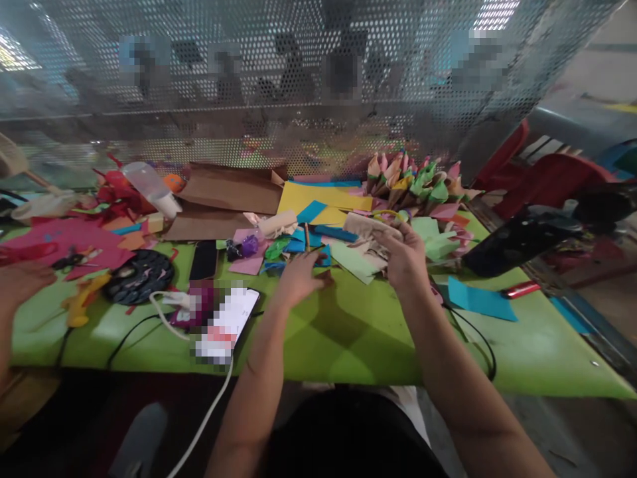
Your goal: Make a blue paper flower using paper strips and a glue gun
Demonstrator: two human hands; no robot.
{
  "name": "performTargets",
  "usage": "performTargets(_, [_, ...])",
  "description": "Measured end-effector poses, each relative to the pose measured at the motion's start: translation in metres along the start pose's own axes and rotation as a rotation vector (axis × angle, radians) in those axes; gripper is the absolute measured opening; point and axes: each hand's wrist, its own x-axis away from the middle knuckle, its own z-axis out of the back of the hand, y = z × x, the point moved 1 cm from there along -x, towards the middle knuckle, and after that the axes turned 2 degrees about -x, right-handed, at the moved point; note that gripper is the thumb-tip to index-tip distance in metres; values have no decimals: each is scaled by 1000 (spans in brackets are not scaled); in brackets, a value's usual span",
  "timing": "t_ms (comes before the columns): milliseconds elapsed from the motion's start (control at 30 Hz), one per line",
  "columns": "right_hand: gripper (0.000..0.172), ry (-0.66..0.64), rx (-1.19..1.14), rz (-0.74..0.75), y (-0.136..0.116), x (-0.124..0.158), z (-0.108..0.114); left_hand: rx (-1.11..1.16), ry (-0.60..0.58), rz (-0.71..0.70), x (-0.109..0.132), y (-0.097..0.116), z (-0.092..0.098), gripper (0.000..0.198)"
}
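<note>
My right hand point(407, 255) is closed on one end of a flat beige paper strip point(365, 224), which looks like folded crepe paper. Below it lie crumpled beige paper and a pale green sheet point(355, 260). My left hand point(298, 277) is over the scraps at the middle of the table, thumb and fingers apart. By its fingertips are small blue paper pieces point(322, 255) and a thin brown stick point(307, 236); contact is hard to make out. A blue pen-like object point(336, 233) lies between my hands. Behind my left hand sits a beige roll point(279, 224).
The green table point(348, 345) carries yellow sheets point(323, 199), brown cardboard point(229, 192), paper-wrapped bundles point(413, 176), a black bottle point(520, 239) and a lit phone point(229, 325) with a white cable. Another person's hand point(24, 285) is at the left. A perforated metal screen point(298, 119) stands behind.
</note>
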Motion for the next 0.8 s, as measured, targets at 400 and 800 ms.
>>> performTargets(400, [18,-136,255,117,-12,16,-9,-46,57,32,-1,-16,-7,27])
performTargets(800, [22,-275,740,586,-16,52,-30,495,143,-99,4,-3,-14,34])
